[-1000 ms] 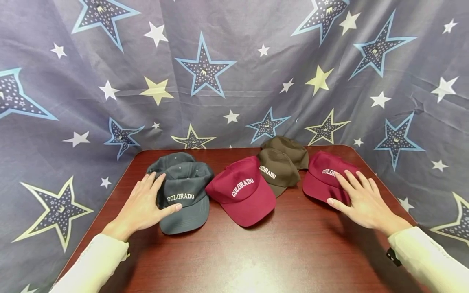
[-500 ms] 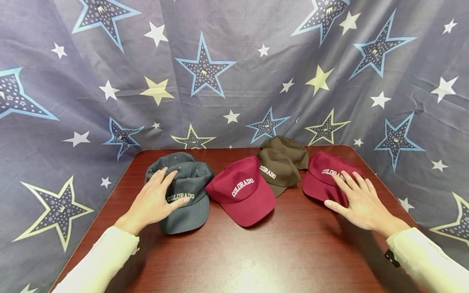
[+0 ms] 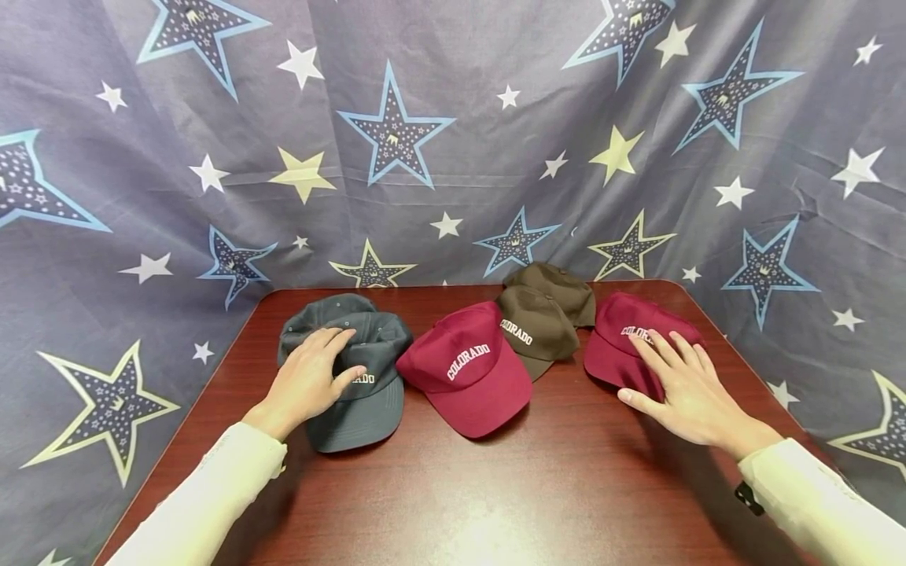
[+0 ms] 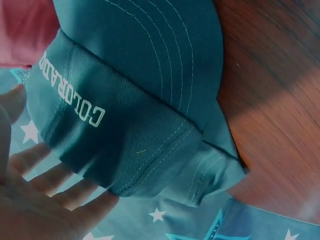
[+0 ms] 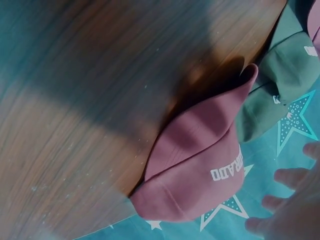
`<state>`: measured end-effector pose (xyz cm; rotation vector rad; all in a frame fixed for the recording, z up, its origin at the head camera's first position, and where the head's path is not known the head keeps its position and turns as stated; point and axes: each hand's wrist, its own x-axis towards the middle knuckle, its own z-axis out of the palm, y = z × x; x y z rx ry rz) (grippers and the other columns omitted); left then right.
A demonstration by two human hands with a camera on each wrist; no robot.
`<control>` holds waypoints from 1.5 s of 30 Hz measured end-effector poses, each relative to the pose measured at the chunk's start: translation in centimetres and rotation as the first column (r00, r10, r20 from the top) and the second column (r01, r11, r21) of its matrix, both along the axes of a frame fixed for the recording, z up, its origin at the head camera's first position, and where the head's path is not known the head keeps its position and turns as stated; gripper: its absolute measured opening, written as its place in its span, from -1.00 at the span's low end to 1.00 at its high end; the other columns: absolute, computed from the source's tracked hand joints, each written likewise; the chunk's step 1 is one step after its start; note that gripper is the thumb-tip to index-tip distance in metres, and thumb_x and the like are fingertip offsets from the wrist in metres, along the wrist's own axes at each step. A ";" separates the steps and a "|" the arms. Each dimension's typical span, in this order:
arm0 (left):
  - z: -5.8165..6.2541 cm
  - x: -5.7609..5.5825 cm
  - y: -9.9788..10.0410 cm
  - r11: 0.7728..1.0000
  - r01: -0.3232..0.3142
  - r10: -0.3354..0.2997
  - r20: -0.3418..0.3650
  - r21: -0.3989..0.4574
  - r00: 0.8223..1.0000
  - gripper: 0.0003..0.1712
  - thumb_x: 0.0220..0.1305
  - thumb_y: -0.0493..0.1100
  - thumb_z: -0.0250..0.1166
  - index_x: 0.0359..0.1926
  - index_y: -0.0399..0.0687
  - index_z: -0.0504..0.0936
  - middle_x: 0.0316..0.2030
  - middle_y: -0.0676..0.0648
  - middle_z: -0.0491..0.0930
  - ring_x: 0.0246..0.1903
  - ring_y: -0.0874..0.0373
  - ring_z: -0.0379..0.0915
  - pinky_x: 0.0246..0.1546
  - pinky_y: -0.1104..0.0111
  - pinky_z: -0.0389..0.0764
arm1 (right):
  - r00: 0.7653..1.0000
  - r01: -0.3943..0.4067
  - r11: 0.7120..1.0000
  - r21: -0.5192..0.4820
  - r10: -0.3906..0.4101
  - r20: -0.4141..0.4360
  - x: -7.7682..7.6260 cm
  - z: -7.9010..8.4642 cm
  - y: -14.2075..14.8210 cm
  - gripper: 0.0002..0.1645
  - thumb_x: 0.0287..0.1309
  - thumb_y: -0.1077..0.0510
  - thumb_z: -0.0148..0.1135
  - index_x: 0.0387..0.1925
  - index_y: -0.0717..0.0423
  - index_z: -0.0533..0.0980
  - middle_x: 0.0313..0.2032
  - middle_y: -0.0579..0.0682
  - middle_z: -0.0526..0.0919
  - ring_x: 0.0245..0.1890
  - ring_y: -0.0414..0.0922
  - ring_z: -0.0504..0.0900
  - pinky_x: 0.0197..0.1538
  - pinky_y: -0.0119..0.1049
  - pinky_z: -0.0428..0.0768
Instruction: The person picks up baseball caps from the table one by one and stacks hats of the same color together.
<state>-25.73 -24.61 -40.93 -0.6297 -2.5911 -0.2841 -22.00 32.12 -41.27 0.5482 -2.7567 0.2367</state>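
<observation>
Over the crown of the front dark grey baseball cap (image 3: 364, 420) is my left hand (image 3: 304, 385), fingers extended and thumb apart. In the left wrist view its fingertips lie at the crown of that cap (image 4: 100, 115); whether they press on it I cannot tell. A second dark grey cap (image 3: 318, 310) sits right behind. My right hand (image 3: 690, 401) is spread above the right maroon cap (image 3: 633, 310), covering part of its white COLORADO lettering. The right wrist view shows a gap between those fingers and the maroon cap (image 5: 195, 155). Neither hand holds anything.
Another maroon cap (image 3: 470, 385) lies mid-table, touching the grey one. Two brown caps (image 3: 541, 334) overlap behind it, near the back edge. All rest on a reddish-brown wooden table (image 3: 488, 495). A star-patterned grey cloth (image 3: 453, 157) hangs behind.
My left hand has moved right and further over the front grey cap, covering more of its lettering. The right hand has shifted slightly left. The caps look unmoved.
</observation>
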 end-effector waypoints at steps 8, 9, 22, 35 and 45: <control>-0.4 -0.7 0.0 0.999 0.032 -0.032 -0.004 -0.009 0.999 -0.42 0.15 -0.05 0.36 0.14 -0.21 0.49 -0.01 -0.19 0.56 0.07 -0.13 0.39 0.16 0.01 0.34 | 1.000 -0.027 1.000 -0.007 0.027 -0.015 -0.1 -0.3 -0.5 0.05 0.06 -0.48 0.10 0.47 -0.15 0.04 0.38 0.16 0.14 0.35 0.26 -0.03 0.33 0.29 -0.22; -0.4 -0.8 0.0 0.999 0.034 -0.034 -0.005 -0.008 0.999 -0.45 0.14 -0.07 0.37 0.12 -0.21 0.51 -0.03 -0.19 0.57 0.04 -0.12 0.41 0.13 0.01 0.36 | 0.999 -0.029 1.000 -0.006 0.029 -0.013 -0.1 -0.3 -0.6 0.05 0.06 -0.48 0.10 0.47 -0.15 0.04 0.38 0.16 0.13 0.35 0.25 -0.03 0.34 0.27 -0.23; -0.1 -0.7 0.1 0.998 0.061 -0.058 -0.077 0.031 0.995 -0.75 0.10 -0.21 0.37 -0.16 -0.14 0.63 -0.32 -0.07 0.63 -0.29 -0.05 0.55 -0.19 0.06 0.53 | 0.999 -0.030 1.000 0.003 0.030 -0.009 -0.1 -0.4 -0.7 0.06 0.05 -0.49 0.09 0.46 -0.12 0.06 0.37 0.18 0.14 0.35 0.25 -0.03 0.33 0.27 -0.20; 1.5 0.2 -0.2 0.998 0.045 -0.036 -0.159 0.052 0.987 -0.78 0.05 -0.25 0.39 -0.21 -0.10 0.65 -0.31 -0.06 0.63 -0.27 -0.10 0.51 -0.15 0.03 0.49 | 1.000 -0.024 1.000 0.008 0.024 -0.005 -0.2 -0.5 -0.6 0.06 0.05 -0.50 0.08 0.46 -0.14 0.04 0.38 0.17 0.14 0.34 0.26 -0.01 0.32 0.29 -0.17; 2.6 1.2 -0.5 0.997 0.054 -0.043 -0.190 0.053 0.981 -0.78 0.06 -0.24 0.38 -0.20 -0.09 0.66 -0.31 -0.04 0.64 -0.29 -0.06 0.51 -0.17 0.06 0.50 | 1.000 -0.025 1.000 0.004 0.025 -0.002 -0.1 -0.7 -0.7 0.06 0.05 -0.50 0.08 0.47 -0.16 0.03 0.38 0.17 0.13 0.34 0.25 -0.01 0.30 0.32 -0.14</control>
